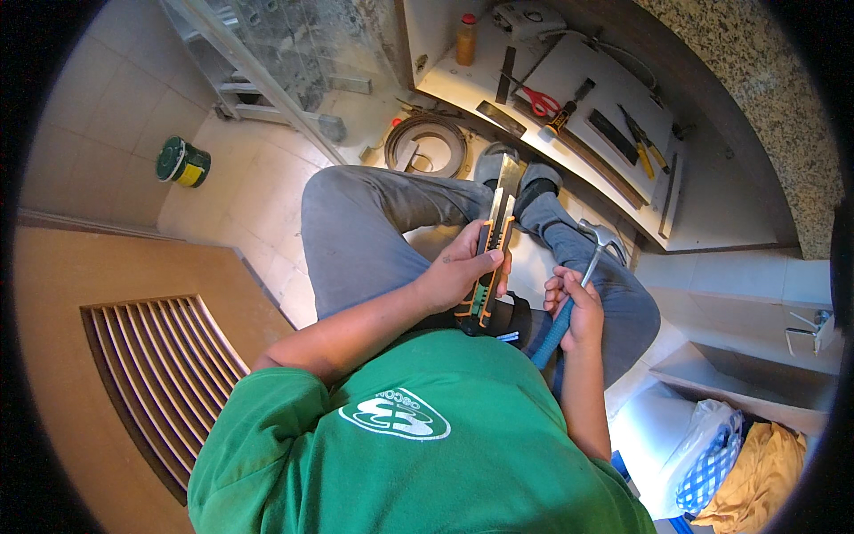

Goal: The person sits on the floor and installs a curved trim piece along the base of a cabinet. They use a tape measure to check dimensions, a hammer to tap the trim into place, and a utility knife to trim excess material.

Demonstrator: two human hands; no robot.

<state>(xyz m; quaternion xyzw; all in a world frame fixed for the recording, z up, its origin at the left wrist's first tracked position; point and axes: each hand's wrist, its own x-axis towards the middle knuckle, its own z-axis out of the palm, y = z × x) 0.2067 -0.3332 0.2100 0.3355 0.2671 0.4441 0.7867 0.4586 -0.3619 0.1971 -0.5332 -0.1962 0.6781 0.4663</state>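
My left hand (471,271) grips a large orange-and-black utility knife (495,233), held upright in front of my stomach with its long, wide metal blade pointing away from me. Just to its right, my right hand (574,303) is closed on a claw hammer (598,238) by its blue grip, the steel head tilted up over my shin. My bent legs (374,231) in grey trousers are below both tools, with my shoes behind the knife's blade.
An open cabinet (747,196) ahead holds scissors (539,101), pliers (649,142), a bottle (465,40) and strips. Beside it lie coiled material (429,125), a ladder (249,84) and a bucket (182,162). A louvred wooden door (58,356) is at left, bagged cloths (747,472) at right.
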